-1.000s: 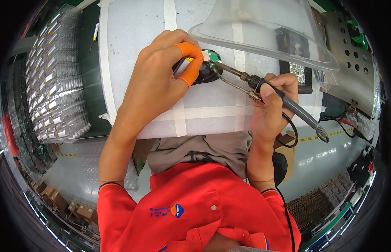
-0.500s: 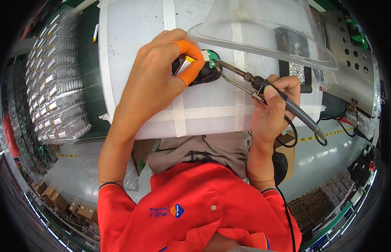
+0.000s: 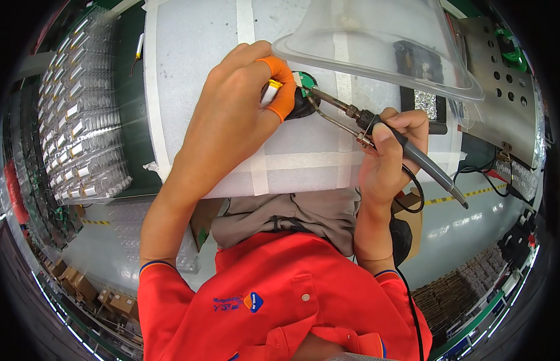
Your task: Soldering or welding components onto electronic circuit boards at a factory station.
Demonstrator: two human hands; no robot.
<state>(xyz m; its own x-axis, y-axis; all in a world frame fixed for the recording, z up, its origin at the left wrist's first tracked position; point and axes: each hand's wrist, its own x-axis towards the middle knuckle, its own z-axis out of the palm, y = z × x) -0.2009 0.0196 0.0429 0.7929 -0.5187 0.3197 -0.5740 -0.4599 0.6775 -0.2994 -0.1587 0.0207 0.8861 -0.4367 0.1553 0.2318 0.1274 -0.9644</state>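
My right hand point(image 3: 393, 150) grips a grey-handled soldering iron point(image 3: 417, 157) that has a thin metal tube running beside its barrel. The iron's tip touches or nearly touches a small green circuit board point(image 3: 304, 81), which sits in a black rounded housing point(image 3: 303, 107). Orange finger cots cover the thumb and index finger of my left hand point(image 3: 238, 111). These two fingertips pinch together at the board's left edge; what is between them is hidden. A silver battery cell with a yellow end point(image 3: 270, 92) shows in the gap between thumb and index finger.
A clear plastic hood point(image 3: 376, 45) hangs over the far right of the white taped work surface point(image 3: 196, 36). Below it stands a black holder with silvery metal shavings point(image 3: 425, 105). Clear trays of battery cells point(image 3: 81, 114) are stacked left; a loose cell point(image 3: 138, 47) lies nearby. A perforated metal box point(image 3: 502, 90) stands right.
My left hand has shifted slightly to the right, its fingers covering more of the housing. The soldering iron has moved a little to the left, its tip still at the board.
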